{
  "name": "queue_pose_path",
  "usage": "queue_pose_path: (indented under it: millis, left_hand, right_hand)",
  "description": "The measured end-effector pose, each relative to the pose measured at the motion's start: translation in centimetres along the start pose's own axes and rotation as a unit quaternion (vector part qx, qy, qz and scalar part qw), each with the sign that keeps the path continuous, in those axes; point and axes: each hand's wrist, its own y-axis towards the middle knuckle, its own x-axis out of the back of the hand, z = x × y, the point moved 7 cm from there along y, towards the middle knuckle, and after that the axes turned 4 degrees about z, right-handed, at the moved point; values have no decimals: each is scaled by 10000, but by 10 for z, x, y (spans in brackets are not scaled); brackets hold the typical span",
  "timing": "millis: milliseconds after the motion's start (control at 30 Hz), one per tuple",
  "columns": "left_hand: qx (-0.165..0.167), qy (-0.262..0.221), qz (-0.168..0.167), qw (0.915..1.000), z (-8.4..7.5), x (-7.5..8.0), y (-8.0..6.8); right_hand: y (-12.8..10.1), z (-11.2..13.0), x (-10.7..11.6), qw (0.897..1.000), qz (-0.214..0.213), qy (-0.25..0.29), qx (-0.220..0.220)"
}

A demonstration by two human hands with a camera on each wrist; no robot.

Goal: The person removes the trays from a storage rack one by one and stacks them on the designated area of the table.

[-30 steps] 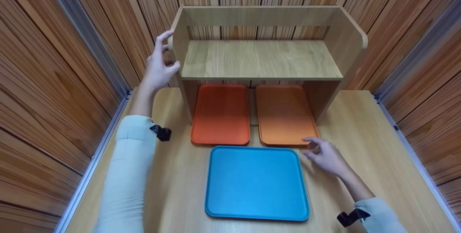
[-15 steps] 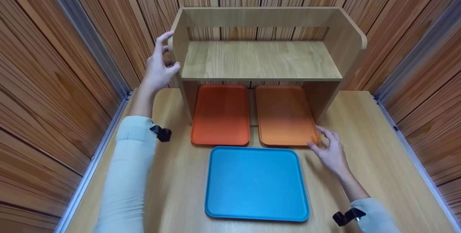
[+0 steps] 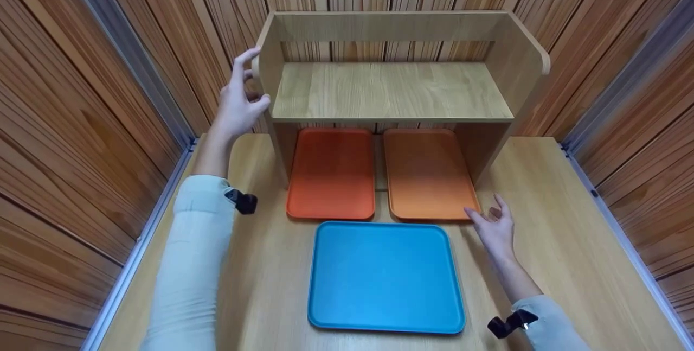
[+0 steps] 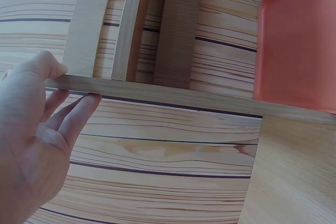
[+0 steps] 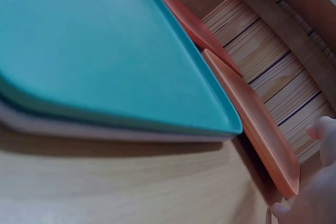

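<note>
A wooden two-tier shelf (image 3: 390, 90) stands at the back of the table. My left hand (image 3: 239, 104) grips its left side panel (image 4: 157, 94), with the thumb on one face and fingers on the other. Under the shelf board lie a red-orange tray (image 3: 332, 174) on the left and a lighter orange tray (image 3: 431, 174) on the right; their front ends stick out. My right hand (image 3: 494, 229) is beside the orange tray's front right corner, fingers spread. Its thumb is at the corner; whether it touches cannot be told. A blue tray (image 3: 386, 278) lies in front.
The right wrist view shows a pale layer (image 5: 105, 130) beneath the blue tray. Wood-patterned walls (image 3: 92, 123) enclose the table (image 3: 271, 286) at the back and both sides, with metal rails (image 3: 135, 248) along the side edges.
My right hand has moved from the orange tray's front edge to its right corner, then drawn slightly away with the fingers spread. The left hand keeps its hold on the shelf.
</note>
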Motion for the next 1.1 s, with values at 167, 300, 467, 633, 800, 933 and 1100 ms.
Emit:
queue_pose_path:
  millis: [167,300,467,633,800,933,1100]
  left_hand:
    - [13,13,12,10000,1,0,-1]
    - [-9,7,1,10000,2,0,0]
    - [17,37,-12,10000,2,0,0]
    - [38,89,-12,10000,2,1,0]
    - [62,38,-22,10000,3,1,1]
    - [108,-63,-30,9999,3,1,1]
    - [117,-22,-17,9999,2,0,1]
  right_hand:
    - [2,-7,-7,9958,119,741,-518]
    - [2,-7,-12,9934,152,948,-635]
    - [4,-7,-19,9919,231,1041,-689]
    - [7,-8,-27,9897,250,1229,-697]
    - [11,-10,-33,9885,149,1321,-721]
    - [13,-10,-39,9884,202,1327,-710]
    - [14,-11,-41,9896,100,1275,-655]
